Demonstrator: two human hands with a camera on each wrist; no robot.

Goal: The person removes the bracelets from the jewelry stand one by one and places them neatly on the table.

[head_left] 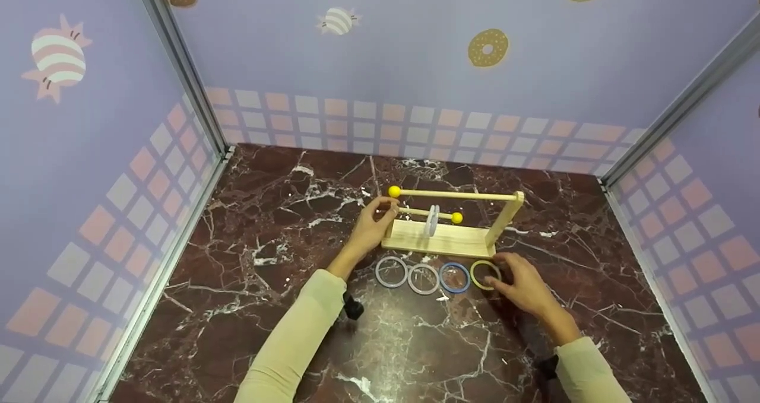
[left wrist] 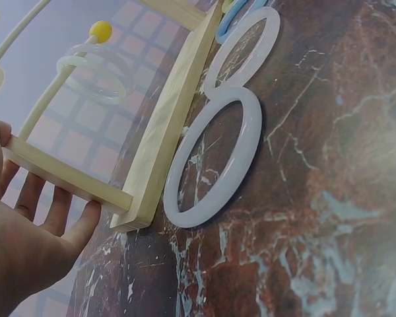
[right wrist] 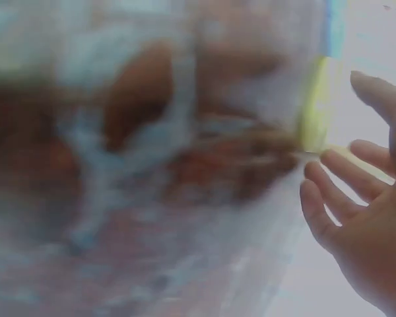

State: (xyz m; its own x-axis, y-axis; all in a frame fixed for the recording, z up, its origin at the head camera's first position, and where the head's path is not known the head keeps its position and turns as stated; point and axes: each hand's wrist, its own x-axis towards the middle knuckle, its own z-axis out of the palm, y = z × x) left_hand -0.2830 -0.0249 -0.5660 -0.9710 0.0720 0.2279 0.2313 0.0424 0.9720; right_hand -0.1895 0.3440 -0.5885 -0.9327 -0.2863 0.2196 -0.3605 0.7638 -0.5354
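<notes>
A wooden stand (head_left: 439, 238) has two rods, each tipped with a yellow ball. Two pale rings (head_left: 433, 222) hang on its lower rod. My left hand (head_left: 368, 228) grips the stand's short upright (left wrist: 69, 175), thumb at the top and fingers behind. Along the front of the base lie a pale ring (head_left: 392, 285), a whitish ring (head_left: 423, 292), a blue ring (head_left: 441, 278) and a yellow ring (head_left: 472, 274). My right hand (head_left: 525, 284) is at the yellow ring's right side, thumb and fingers apart. Whether it touches the ring is unclear; the right wrist view is blurred.
Dark red marbled tabletop (head_left: 267, 320) lies under everything. Patterned purple panels (head_left: 409, 64) enclose the left, back and right. The stand's tall upright (head_left: 504, 220) rises at its right end, and the upper rod (head_left: 457, 194) reaches left from it.
</notes>
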